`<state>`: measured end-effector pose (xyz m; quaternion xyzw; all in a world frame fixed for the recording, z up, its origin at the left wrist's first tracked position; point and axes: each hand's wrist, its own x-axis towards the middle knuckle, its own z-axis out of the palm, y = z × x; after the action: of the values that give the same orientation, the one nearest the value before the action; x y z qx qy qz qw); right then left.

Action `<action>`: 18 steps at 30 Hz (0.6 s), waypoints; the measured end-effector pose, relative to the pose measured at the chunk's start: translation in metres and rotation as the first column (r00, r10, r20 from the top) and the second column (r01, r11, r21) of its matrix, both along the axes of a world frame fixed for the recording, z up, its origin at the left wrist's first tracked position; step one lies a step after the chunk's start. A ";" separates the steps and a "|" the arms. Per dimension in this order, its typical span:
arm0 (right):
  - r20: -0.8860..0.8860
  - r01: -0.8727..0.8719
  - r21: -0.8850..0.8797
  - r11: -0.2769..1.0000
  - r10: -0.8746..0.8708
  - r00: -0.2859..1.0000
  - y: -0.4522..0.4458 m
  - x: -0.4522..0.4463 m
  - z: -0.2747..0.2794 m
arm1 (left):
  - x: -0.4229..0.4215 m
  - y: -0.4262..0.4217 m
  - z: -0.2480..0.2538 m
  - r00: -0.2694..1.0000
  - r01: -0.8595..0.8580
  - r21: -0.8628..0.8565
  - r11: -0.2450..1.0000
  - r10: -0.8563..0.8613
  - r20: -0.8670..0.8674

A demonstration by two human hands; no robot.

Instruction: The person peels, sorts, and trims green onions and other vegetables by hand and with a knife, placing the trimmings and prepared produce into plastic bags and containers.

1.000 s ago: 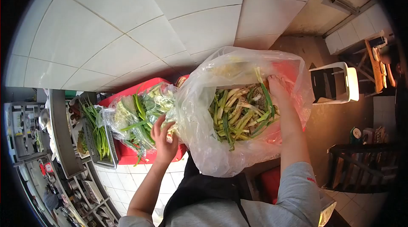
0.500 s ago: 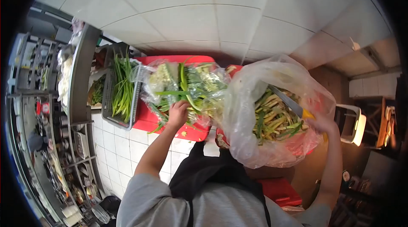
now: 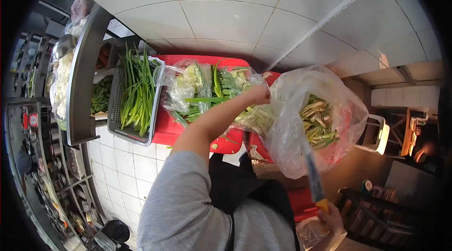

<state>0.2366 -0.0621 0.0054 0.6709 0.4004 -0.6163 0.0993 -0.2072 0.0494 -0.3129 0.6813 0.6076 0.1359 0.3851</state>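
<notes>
My left hand (image 3: pixel 258 95) is closed at the left edge of a large clear plastic bag (image 3: pixel 294 152), apparently gripping its rim. Cut vegetable scraps (image 3: pixel 320 119), pale and green, lie inside the bag. Low on the right, my right hand (image 3: pixel 333 221) grips the yellow handle of a knife (image 3: pixel 314 178), its blade pointing up toward the bag and partly blurred. Left of the bag, leafy green vegetables (image 3: pixel 228 81) and crumpled clear plastic wrap (image 3: pixel 188 81) cover a red surface (image 3: pixel 162 126). My left forearm crosses in front of part of them.
A grey plastic basket (image 3: pixel 113 118) holds long green stalks (image 3: pixel 136 91). Beside it, a metal shelf (image 3: pixel 84 77) carries white food in plastic. A tiled wall (image 3: pixel 226 20) rises behind. A white stool (image 3: pixel 376 133) stands at right, near a dark rack (image 3: pixel 376 213).
My left hand has moved right from the greens to the bag's edge. My right hand has drawn the knife out of the bag, down toward me. The bag's opening looks narrower.
</notes>
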 end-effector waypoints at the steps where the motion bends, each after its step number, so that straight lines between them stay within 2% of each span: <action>1: -0.030 -0.129 -0.054 0.990 0.128 0.991 -0.003 -0.012 -0.008 | 0.002 0.018 0.014 0.986 0.161 -0.037 0.986 -0.159 0.055; 2: -0.069 -0.259 -0.102 0.961 0.253 0.965 -0.006 -0.024 -0.018 | 0.010 0.020 0.039 0.947 0.159 -0.189 0.969 -0.095 0.307; 4: -0.124 -0.392 0.035 0.919 0.394 0.911 -0.018 -0.059 -0.057 | 0.021 0.015 0.089 0.712 0.259 -0.460 0.850 0.153 0.685; 6: -0.129 -0.467 0.128 0.875 0.481 0.867 -0.025 -0.094 -0.095 | 0.005 0.027 0.070 0.837 0.193 -0.105 0.976 -0.108 0.536; 7: -0.126 -0.487 0.165 0.858 0.508 0.852 -0.027 -0.108 -0.115 | -0.002 0.029 0.063 0.886 0.187 0.086 0.979 -0.206 0.415; 8: -0.080 -0.485 0.240 0.841 0.515 0.854 -0.030 -0.112 -0.136 | -0.023 0.011 0.086 0.936 -0.028 0.129 0.991 -0.019 0.351; 10: 0.075 -0.487 0.401 0.776 0.502 0.862 -0.036 -0.117 -0.168 | -0.048 -0.018 0.070 0.919 -0.384 0.273 0.882 0.338 0.200; 11: 0.178 -0.494 0.483 0.723 0.471 0.864 -0.039 -0.118 -0.176 | -0.059 -0.037 0.046 0.969 -0.247 0.197 0.949 0.247 0.025; 12: 0.203 -0.480 0.433 0.763 0.437 0.876 -0.042 -0.117 -0.181 | -0.066 -0.059 0.018 0.982 -0.117 0.093 0.989 0.130 -0.138; 14: 0.262 -0.444 0.328 0.834 0.372 0.891 -0.047 -0.110 -0.188 | -0.062 -0.119 -0.032 0.912 0.133 0.000 0.991 -0.123 -0.391; 17: 0.237 -0.512 0.548 0.662 0.463 0.854 -0.058 -0.105 -0.192 | -0.064 -0.158 -0.048 0.834 0.240 0.179 0.954 -0.108 -0.541; 18: 0.150 -0.449 0.424 0.787 0.428 0.891 -0.056 -0.105 -0.188 | -0.065 -0.156 -0.046 0.813 0.231 0.119 0.966 -0.124 -0.568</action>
<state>0.1313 -0.1176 -0.1824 0.5780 0.6733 -0.4519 0.0916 -0.2721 -0.1067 -0.3593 0.7774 0.6116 -0.0496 0.1385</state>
